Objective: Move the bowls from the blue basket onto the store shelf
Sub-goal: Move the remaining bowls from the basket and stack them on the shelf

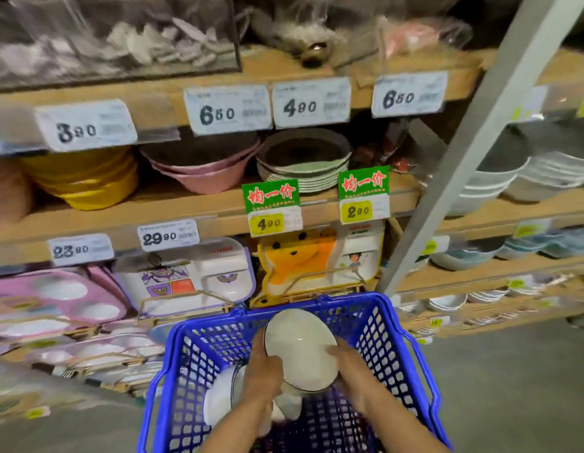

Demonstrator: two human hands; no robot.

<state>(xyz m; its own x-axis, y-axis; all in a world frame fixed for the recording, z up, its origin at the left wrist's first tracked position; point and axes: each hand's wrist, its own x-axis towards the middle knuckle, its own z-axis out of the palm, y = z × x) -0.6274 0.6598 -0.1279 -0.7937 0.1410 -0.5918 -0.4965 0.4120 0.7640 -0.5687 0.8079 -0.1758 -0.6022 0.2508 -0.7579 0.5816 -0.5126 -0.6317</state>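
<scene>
1. A wooden store shelf [173, 207] fills the upper frame; grey floor [512, 387] at lower right
2. A grey post [480, 142] slants across the right side
3. The left hand [263, 371] and right hand [349, 364] grip a white bowl [300, 348] over the blue basket [192, 364], bottom centre

- 1 white bowl [300, 349] with a thin dark rim, tilted with its opening toward the camera, is gripped over the basket by the left hand [263, 374] and right hand [349, 367].
- The other bowls [219, 397], white and dark-rimmed, lie on their sides in the basket's left part.
- The blue basket [398, 348], of perforated plastic, stands just before the shelving.
- The store shelf [186, 210] has wooden boards stacked with crockery.
</scene>
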